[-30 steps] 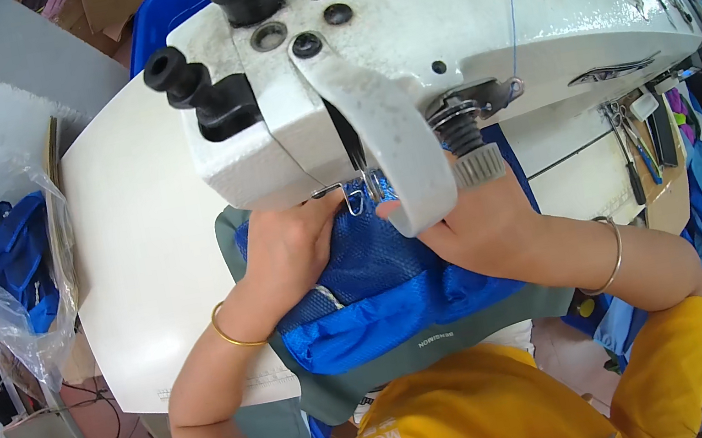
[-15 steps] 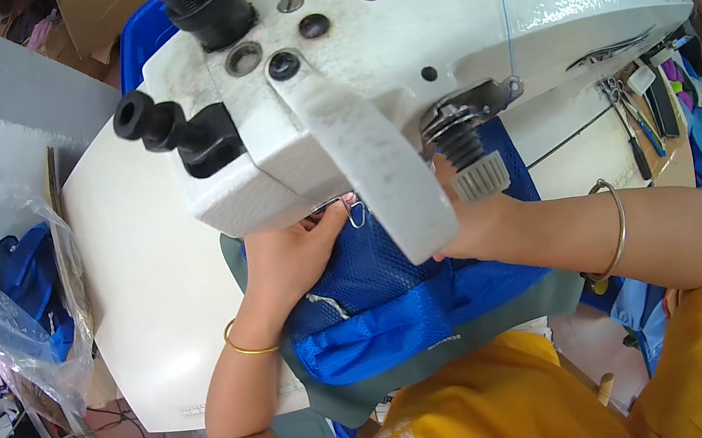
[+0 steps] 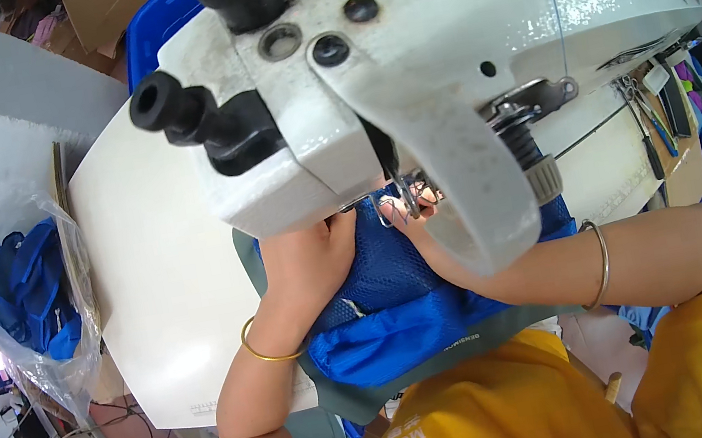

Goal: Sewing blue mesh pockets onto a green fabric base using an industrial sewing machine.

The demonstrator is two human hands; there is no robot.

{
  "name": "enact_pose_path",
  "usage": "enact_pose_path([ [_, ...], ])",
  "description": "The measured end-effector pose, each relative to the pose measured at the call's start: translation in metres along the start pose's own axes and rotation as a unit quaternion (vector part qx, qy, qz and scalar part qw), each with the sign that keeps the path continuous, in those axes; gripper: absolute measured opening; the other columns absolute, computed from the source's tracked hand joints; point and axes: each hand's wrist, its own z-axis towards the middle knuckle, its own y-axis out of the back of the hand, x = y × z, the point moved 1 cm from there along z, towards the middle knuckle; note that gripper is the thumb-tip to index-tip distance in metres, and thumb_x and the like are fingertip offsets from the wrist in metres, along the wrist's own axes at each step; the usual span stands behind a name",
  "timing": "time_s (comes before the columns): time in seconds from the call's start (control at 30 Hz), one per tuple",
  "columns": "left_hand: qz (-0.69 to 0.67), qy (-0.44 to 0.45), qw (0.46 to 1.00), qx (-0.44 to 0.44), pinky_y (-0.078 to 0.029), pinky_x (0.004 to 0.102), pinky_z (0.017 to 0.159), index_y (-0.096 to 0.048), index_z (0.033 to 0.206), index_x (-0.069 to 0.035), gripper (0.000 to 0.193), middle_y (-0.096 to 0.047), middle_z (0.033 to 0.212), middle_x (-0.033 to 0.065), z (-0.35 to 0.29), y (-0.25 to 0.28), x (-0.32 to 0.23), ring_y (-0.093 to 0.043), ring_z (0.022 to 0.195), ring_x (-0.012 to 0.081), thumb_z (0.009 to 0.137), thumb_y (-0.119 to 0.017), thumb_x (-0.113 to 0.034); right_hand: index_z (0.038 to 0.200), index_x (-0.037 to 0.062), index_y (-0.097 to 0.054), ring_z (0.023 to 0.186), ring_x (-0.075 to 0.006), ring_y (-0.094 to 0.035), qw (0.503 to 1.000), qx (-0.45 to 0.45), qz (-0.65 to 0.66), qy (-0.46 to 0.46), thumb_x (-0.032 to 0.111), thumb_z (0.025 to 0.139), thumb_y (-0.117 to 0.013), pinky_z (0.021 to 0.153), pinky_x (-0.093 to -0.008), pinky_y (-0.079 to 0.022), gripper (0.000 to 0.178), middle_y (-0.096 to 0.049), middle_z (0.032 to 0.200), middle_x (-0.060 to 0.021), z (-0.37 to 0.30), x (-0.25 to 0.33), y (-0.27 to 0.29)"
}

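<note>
A white sewing machine head (image 3: 425, 49) stands over a blue fabric piece (image 3: 390, 259), part mesh and part smooth, with a dark grey-green piece (image 3: 344, 396) below it. My left hand (image 3: 307, 259) is closed on the fabric's left side. Its thumb lies along the mesh, and the machine head hides most of its fingers. Curled close to the metal presser foot (image 3: 408, 198), the fingers of my right hand (image 3: 420, 217) pinch the blue fabric. A curved white lever (image 3: 496, 195) hangs in front of my right wrist and covers part of it.
To the left, a clear plastic bag (image 3: 91, 355) holds blue fabric pieces (image 3: 23, 283) beside the white tabletop (image 3: 155, 326). Scissors and other hand tools (image 3: 646, 123) lie at the right. A blue bin (image 3: 155, 20) stands behind the machine.
My right hand has moved left, from behind the lever to beside the presser foot, and its fingers now show. The whole view has shifted a little, so the machine sits further right.
</note>
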Motion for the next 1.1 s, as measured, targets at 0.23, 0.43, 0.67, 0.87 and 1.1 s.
enact_pose_path([
  [0.23, -0.072, -0.012, 0.995, -0.063, -0.054, 0.0383, 0.068, -0.075, 0.097, -0.005, 0.017, -0.074, 0.084, 0.0142, -0.003, -0.007, 0.01, -0.072, 0.077, 0.031, 0.083, -0.072, -0.014, 0.086, -0.0025, -0.062, 0.078, -0.0393, -0.065, 0.984, 0.023, 0.167, 0.058, 0.025, 0.093, -0.063, 0.069, -0.0446, -0.049, 0.028, -0.067, 0.079, -0.0214, 0.001, -0.002, -0.001],
  [0.43, -0.109, -0.011, 0.992, -0.069, -0.054, 0.036, 0.068, -0.075, 0.096, -0.004, 0.016, -0.074, 0.084, 0.0127, -0.001, -0.012, 0.011, -0.072, 0.077, 0.0276, 0.082, -0.072, -0.01, 0.082, -0.0047, -0.06, 0.071, -0.0303, -0.064, 0.986, -0.07, 0.047, 0.147, 0.019, 0.088, -0.066, 0.065, -0.0407, -0.048, 0.025, -0.062, 0.072, -0.0209, -0.007, -0.005, 0.008],
  [0.67, -0.193, -0.033, 0.976, -0.095, -0.053, 0.0357, 0.067, -0.075, 0.094, -0.003, 0.016, -0.074, 0.082, 0.0126, 0.003, -0.018, 0.018, -0.07, 0.074, 0.0272, 0.081, -0.072, -0.01, 0.085, 0.001, -0.063, 0.065, -0.0201, -0.06, 0.953, 0.13, 0.27, -0.035, 0.015, 0.09, -0.066, 0.06, -0.0383, -0.047, 0.015, -0.065, 0.074, -0.0068, -0.001, 0.006, 0.024],
  [0.87, -0.168, -0.027, 0.982, -0.08, -0.053, 0.0348, 0.069, -0.075, 0.095, -0.002, 0.015, -0.073, 0.082, 0.0126, 0.002, -0.018, 0.018, -0.07, 0.075, 0.0264, 0.081, -0.071, -0.008, 0.095, 0.0027, -0.065, 0.068, -0.0076, -0.051, 0.897, 0.177, 0.395, -0.096, 0.012, 0.093, -0.065, 0.06, -0.03, -0.042, 0.009, -0.059, 0.075, 0.0006, -0.002, 0.002, 0.02],
  [1.1, -0.188, -0.023, 0.978, -0.085, -0.053, 0.0331, 0.07, -0.075, 0.096, -0.002, 0.016, -0.074, 0.082, 0.0108, 0.002, -0.013, 0.011, -0.07, 0.075, 0.0227, 0.081, -0.071, -0.007, 0.1, 0.0015, -0.067, 0.07, -0.0073, -0.054, 0.937, 0.148, 0.313, -0.039, 0.01, 0.093, -0.065, 0.061, -0.0275, -0.045, 0.011, -0.061, 0.076, 0.0011, 0.0, 0.001, 0.024],
])
